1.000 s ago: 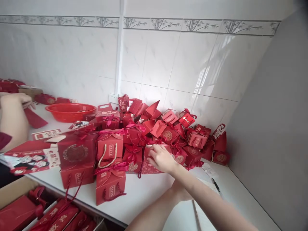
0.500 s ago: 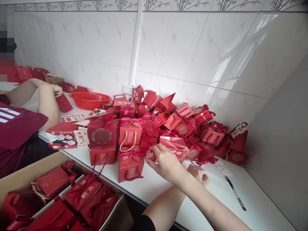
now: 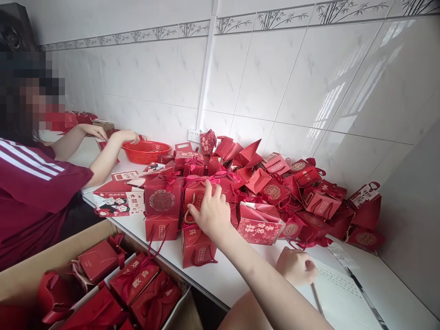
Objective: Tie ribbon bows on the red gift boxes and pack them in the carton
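My right hand (image 3: 213, 213) reaches across to the left with thumb and fingers apart, over the front of a red gift box (image 3: 193, 195) with a gold cord handle. Whether the fingertips touch that box, I cannot tell. It stands on another red gift box (image 3: 199, 247) with a red cord handle. Beside them, on the left, two more red boxes (image 3: 161, 201) are stacked. My left hand (image 3: 295, 266) rests closed on the table, under my right forearm, with nothing seen in it. An open notebook (image 3: 343, 293) with handwriting lies beside it.
A heap of red gift boxes (image 3: 273, 191) runs along the tiled wall. A pen (image 3: 366, 295) lies by the notebook. A cardboard carton (image 3: 68, 252) of red boxes stands at lower left. A person's arm (image 3: 108, 158) is near a red plastic basket (image 3: 146, 153).
My right hand has moved left and up from beside the upright boxes to the upper cord-handled one, its fingers spreading. My left hand stays closed on the table. The view has shifted; the other person's hands moved.
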`<state>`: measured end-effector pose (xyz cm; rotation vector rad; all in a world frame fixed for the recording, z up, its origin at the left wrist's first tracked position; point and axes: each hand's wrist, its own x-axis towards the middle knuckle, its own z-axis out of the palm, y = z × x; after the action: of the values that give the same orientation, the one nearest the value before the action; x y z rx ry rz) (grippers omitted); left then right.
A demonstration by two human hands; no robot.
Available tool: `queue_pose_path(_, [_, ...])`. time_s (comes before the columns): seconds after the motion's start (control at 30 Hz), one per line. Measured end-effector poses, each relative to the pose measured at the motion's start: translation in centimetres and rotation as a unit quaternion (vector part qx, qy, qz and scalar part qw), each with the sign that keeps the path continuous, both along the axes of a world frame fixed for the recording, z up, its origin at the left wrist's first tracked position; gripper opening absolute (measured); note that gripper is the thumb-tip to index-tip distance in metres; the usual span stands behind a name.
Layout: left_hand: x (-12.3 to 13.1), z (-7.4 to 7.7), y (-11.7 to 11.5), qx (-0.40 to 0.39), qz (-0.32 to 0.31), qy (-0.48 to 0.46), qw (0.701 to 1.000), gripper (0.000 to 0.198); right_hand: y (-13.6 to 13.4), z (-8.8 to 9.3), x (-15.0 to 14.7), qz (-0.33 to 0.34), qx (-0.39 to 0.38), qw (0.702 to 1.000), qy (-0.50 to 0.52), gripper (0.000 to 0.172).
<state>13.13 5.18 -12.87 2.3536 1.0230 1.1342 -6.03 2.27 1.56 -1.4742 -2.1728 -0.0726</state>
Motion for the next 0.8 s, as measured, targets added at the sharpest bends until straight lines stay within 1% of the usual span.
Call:
queue_pose_path(0.13, [0.2, -0.4, 0.3, -0.021, 0.01, -0.001, 1.0, 0.016, 0.5, 0.1, -1.9, -0.025, -0.007, 1.0, 0.018, 0.084])
queue_pose_path(0.23, [0.3, -0.4, 0.3, -0.033, 0.013, 0.0, 0.999, 0.017, 1.1, 0.1, -2.6, -0.041, -0.013, 0.999, 0.032, 0.088])
queue_pose_path(0.4, [0.2, -0.2, 0.0, -0.052, 0.024, 0.001, 0.998, 0.014, 2.1, -0.4, -2.8, -0.065, -0.033, 0.995, 0.067, 0.091])
queue_pose_path(0.53, [0.0, 0.1, -0.1, -0.059, 0.03, 0.01, 0.998, 0.013, 2.0, -0.3, -2.3, -0.055, -0.051, 0.993, 0.094, 0.088])
queue_pose_path(0.6, [-0.2, 0.2, -0.2, -0.055, 0.033, 0.015, 0.998, 0.012, 1.5, 0.0, -1.2, -0.037, -0.041, 0.993, 0.107, 0.087])
queue_pose_path(0.67, [-0.3, 0.4, -0.2, -0.048, 0.033, 0.017, 0.998, 0.012, 1.0, 0.2, 0.6, -0.007, -0.012, 0.992, 0.123, 0.087])
queue_pose_path(0.8, [-0.2, 0.0, 0.0, -0.025, 0.028, 0.019, 0.999, 0.012, 0.3, 0.0, 6.6, 0.051, 0.103, 0.98, 0.162, 0.091])
